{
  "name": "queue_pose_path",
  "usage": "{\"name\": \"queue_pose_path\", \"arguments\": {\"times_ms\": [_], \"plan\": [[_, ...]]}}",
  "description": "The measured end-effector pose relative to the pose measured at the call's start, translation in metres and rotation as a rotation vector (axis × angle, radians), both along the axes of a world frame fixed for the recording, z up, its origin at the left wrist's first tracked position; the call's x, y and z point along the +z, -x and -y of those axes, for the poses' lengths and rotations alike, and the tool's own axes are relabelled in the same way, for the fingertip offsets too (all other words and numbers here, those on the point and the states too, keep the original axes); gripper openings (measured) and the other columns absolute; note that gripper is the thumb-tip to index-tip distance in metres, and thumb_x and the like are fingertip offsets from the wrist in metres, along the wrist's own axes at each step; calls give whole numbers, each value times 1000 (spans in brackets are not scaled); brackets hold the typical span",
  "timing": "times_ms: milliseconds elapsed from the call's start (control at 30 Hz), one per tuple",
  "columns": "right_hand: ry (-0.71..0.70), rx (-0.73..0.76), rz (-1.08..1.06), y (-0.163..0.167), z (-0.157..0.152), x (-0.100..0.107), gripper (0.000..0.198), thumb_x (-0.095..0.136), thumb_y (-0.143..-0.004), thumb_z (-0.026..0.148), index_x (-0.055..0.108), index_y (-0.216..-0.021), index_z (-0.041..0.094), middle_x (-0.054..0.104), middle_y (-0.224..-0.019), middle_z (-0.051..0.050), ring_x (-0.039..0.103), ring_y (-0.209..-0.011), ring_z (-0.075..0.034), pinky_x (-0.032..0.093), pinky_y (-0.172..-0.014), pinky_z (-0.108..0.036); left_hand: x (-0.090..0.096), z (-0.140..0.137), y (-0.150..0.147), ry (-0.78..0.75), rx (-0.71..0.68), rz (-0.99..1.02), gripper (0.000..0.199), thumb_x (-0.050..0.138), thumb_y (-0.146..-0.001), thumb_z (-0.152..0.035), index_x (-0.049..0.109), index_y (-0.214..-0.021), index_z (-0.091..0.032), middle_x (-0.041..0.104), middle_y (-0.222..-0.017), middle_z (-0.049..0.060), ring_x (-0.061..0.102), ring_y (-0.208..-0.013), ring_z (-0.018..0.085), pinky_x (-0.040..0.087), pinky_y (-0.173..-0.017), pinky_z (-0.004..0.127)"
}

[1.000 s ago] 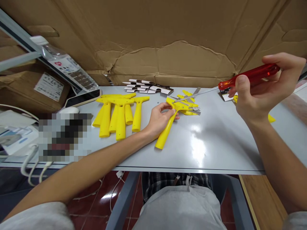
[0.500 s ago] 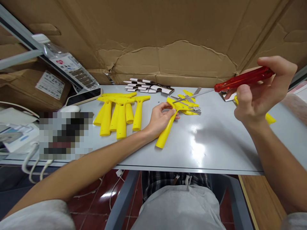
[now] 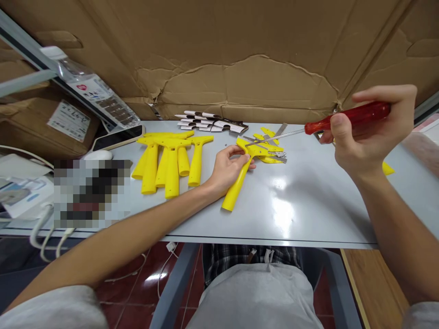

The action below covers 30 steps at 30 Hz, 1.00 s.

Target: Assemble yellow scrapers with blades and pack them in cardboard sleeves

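My left hand [image 3: 230, 170] is closed around the neck of a yellow T-shaped scraper handle [image 3: 236, 187], whose lower end rests on the table. In my right hand [image 3: 373, 132] is a screwdriver with a clear red handle [image 3: 358, 118], gripped with the thumb along it and the index finger raised. Its thin metal shaft slants down left, and the tip meets the scraper's head. Behind that head lie flat yellow pieces with metal blades [image 3: 279, 132] and a few small screws [image 3: 281, 155]. Several more yellow scraper handles [image 3: 172, 171] lie grouped left of my left hand.
Black-and-white folded cards [image 3: 209, 123] lie near the cardboard wall [image 3: 240, 87]. To the left are a phone [image 3: 118, 138], a plastic bottle [image 3: 92, 91], a white mouse [image 3: 98, 156] and cables. Another yellow piece [image 3: 388, 168] shows behind my right wrist.
My right hand has turned around the screwdriver handle, its thumb moving up onto the red handle. The tip stays at the scraper head, and my left hand keeps its hold.
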State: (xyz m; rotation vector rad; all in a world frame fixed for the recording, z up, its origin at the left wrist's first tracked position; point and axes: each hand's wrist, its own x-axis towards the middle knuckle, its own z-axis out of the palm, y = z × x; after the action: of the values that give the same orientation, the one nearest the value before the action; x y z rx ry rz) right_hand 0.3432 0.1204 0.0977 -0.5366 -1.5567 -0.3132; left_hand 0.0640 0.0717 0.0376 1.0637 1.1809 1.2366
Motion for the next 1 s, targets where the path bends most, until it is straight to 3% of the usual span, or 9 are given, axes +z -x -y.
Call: {"name": "queue_pose_path", "arguments": {"times_ms": [67,200,333,433,567,667,767,867,1000], "plan": [[-6,67,39,3,1,1,42,75,-93,55,67,-113,20,61,-98,1,63,-65,-3,53,-56,-21,0,0,0,1,1,4,13,75,-88,-17,67,-99,-14,76,-110,11,79,-76,20,69,-81,39],[40,248,93,10,7,6,42,71,-94,40,64,-133,27,66,-105,-3,75,-87,-14,55,-54,-24,-1,-1,0,-3,5,12,13,74,-88,-17,67,-99,-14,75,-112,11,79,-77,19,69,-81,39],[58,93,92,8,10,7,37,75,-95,38,64,-127,25,66,-100,1,69,-72,-5,47,-52,-15,1,0,0,9,2,17,13,75,-87,-17,68,-98,-14,76,-108,10,78,-76,18,69,-85,40],[-19,-48,84,2,6,4,37,77,-92,49,65,-109,18,62,-99,2,68,-77,-4,52,-62,-17,2,0,-1,12,5,18,13,75,-86,-16,69,-98,-14,76,-107,10,78,-78,19,69,-85,41],[45,141,75,4,4,4,47,77,-91,57,62,-117,20,60,-110,-1,74,-93,-12,62,-68,-25,3,0,-2,12,9,27,13,75,-86,-15,68,-97,-14,76,-107,11,79,-83,20,69,-86,41],[77,215,89,8,6,6,44,81,-90,39,61,-126,23,61,-109,-1,75,-89,-12,59,-58,-20,3,0,-2,18,14,31,12,75,-86,-15,68,-97,-14,76,-106,11,80,-82,21,70,-86,42],[20,82,90,7,7,7,44,86,-86,38,64,-121,22,61,-106,2,68,-73,-3,52,-53,-14,2,0,-1,19,12,29,14,76,-86,-16,68,-97,-15,76,-105,10,79,-78,20,70,-87,43],[-49,-81,13,1,4,7,46,86,-85,51,67,-109,17,60,-103,2,62,-75,-1,53,-60,-14,2,0,0,4,-4,23,15,77,-85,-17,69,-97,-15,76,-108,10,79,-76,19,70,-87,43],[-29,-151,-85,-5,1,6,42,85,-87,48,66,-101,14,57,-100,3,61,-81,-1,58,-69,-18,2,1,0,-2,-12,20,15,76,-85,-17,70,-98,-14,76,-109,11,78,-76,19,70,-86,43]]}}
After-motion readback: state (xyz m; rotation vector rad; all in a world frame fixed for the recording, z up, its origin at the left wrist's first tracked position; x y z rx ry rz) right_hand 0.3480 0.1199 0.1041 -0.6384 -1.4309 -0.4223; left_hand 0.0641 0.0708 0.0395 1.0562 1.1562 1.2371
